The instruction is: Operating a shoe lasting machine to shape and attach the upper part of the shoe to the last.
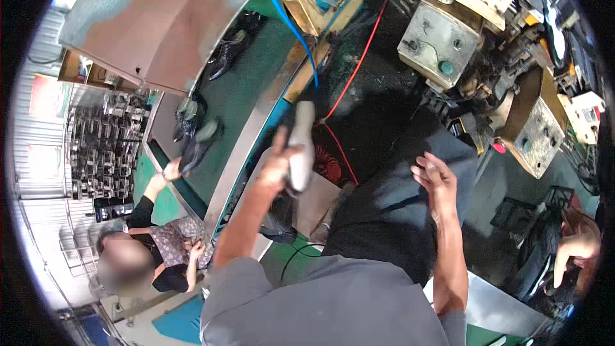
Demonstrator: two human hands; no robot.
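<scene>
In the head view, my only one, I see the left hand (275, 170) just left of the middle. It has a shoe with a pale sole (301, 157). The sole faces up at me, and some dark top shows at its near end. The fingers look clamped on the side of the shoe, but one finger sticks out apart. It is blurry, so I can't tell how tight the grip is.

The right hand (439, 179) is empty, with its fingers a bit bent and a little apart. It is over the dark cloth on the legs (384, 224), well apart from the shoe.

To the left is a green belt (256, 71) with dark shoes on it. A co-worker's hand (172, 170) is at one dark shoe (195, 151) there.

Here is what I think could go wrong. With just one hand on it, the shoe could slip if that grip is loose. It could also bump the belt's silver edge (240, 154) if it swings left. A blue hose (315, 72) and a red hose (325, 120) are near its far end, and a wide swing could snag them. On the far right, a careless elbow could knock the red knob (499, 146) on the metal box (538, 131).
</scene>
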